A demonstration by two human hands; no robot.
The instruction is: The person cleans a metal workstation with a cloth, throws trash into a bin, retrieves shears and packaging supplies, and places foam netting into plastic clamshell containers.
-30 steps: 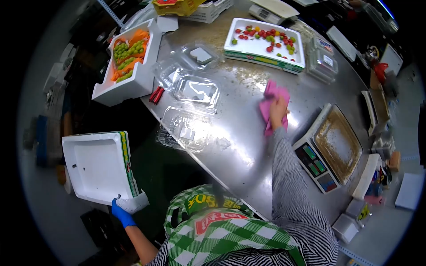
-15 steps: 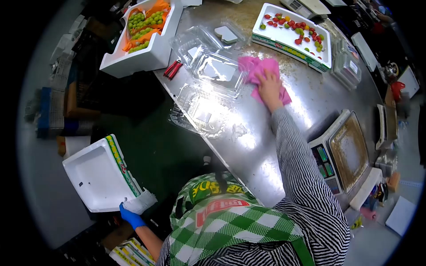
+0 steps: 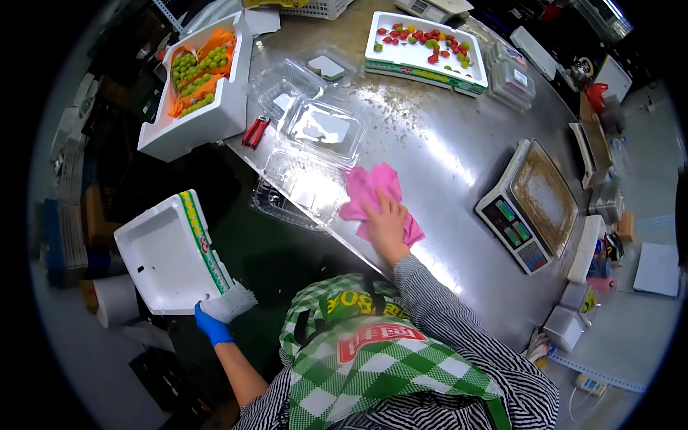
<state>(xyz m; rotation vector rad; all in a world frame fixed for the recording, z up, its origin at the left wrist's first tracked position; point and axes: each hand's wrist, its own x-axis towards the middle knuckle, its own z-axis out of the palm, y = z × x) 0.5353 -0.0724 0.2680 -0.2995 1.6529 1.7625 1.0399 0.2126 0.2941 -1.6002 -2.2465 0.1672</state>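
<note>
My bare right hand presses a crumpled pink cloth onto the metal table, near its front edge. Just left of the cloth lies an open clear plastic clamshell, partly overhanging the edge. Down at the left, my left hand in a blue glove is closed on the corner of a white foam box with a green and yellow stripe. A white, textured foam sheet is at the same corner, against the glove. The left fingertips are partly hidden.
More clear clamshells and red-handled snips lie at the left. Behind them stands a foam box of green grapes. A shallow foam box of cherry tomatoes is at the back, stacked clamshells beside it. A scale occupies the right.
My right hand has drawn the pink cloth toward me, down the table. A small white scrap near the front edge no longer shows. The left hand still holds the foam box, and the view has shifted.
</note>
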